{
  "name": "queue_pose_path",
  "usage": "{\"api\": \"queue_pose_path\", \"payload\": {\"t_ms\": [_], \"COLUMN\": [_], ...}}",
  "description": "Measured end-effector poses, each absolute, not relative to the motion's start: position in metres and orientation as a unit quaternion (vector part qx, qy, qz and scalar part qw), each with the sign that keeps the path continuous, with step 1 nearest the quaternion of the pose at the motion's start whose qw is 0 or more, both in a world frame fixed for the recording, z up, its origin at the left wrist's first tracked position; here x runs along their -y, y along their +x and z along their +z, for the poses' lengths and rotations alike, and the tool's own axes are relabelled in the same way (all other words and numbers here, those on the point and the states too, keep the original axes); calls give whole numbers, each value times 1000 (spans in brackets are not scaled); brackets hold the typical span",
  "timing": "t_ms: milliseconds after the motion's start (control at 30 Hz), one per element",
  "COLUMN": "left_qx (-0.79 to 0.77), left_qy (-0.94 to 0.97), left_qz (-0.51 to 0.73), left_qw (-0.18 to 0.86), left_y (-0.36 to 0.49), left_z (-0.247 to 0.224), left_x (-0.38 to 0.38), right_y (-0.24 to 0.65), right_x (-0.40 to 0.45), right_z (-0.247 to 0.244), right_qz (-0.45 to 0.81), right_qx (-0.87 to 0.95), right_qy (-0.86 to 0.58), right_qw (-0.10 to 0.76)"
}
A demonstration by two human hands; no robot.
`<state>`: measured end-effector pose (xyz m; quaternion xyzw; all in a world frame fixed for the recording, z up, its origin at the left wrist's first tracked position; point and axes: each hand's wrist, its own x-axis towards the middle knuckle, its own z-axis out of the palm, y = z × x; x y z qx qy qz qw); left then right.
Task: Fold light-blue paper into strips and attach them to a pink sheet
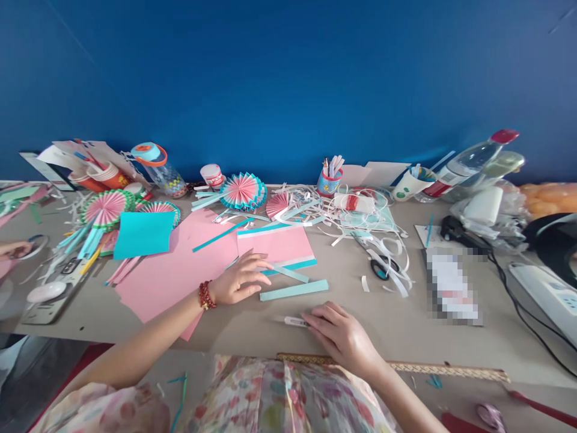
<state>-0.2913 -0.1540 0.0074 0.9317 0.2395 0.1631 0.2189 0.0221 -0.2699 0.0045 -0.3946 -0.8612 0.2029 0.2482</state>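
Observation:
My left hand (241, 278), with a red bead bracelet at the wrist, hovers with spread fingers over the edge of a pink sheet (175, 270). Just beyond its fingertips lies a pale teal strip (291, 273), and a second pale strip (295, 290) is to its right. A pink rectangle (274, 242) with teal and white bands along two edges is behind the strips. My right hand (338, 334) is low near the table's front edge, its fingers together on the end of a white pen-like tool (296, 322).
Scissors (384, 268) lie among white paper strips at the right, near a power strip (547, 288). Folded paper rosettes (243, 191), a pen cup (330, 180) and bottles (473, 162) line the back. Another person's hand (15, 249) shows at far left.

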Motion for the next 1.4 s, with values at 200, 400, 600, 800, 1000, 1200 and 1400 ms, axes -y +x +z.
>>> {"api": "queue_pose_path", "payload": {"t_ms": [200,400,600,800,1000,1200,1400], "left_qx": [-337,-396,-401,-412,-483,-427,-371], "left_qy": [918,891,880,860,840,882,917], "left_qz": [165,190,219,268,247,199,137], "left_qw": [125,112,127,140,-4,4,55], "left_y": [-271,-262,-262,-266,-277,-239,-204], "left_z": [15,15,15,21,25,25,14], "left_x": [190,209,215,198,153,182,208], "right_y": [30,30,32,38,44,43,49], "right_x": [276,277,278,280,282,279,279], "right_z": [3,2,3,-2,-10,-10,-9], "right_qz": [210,208,214,183,160,157,171], "right_qx": [837,826,822,791,693,647,646], "right_qy": [-418,-421,-398,-411,-511,-551,-558], "right_qw": [284,311,346,415,483,503,492]}}
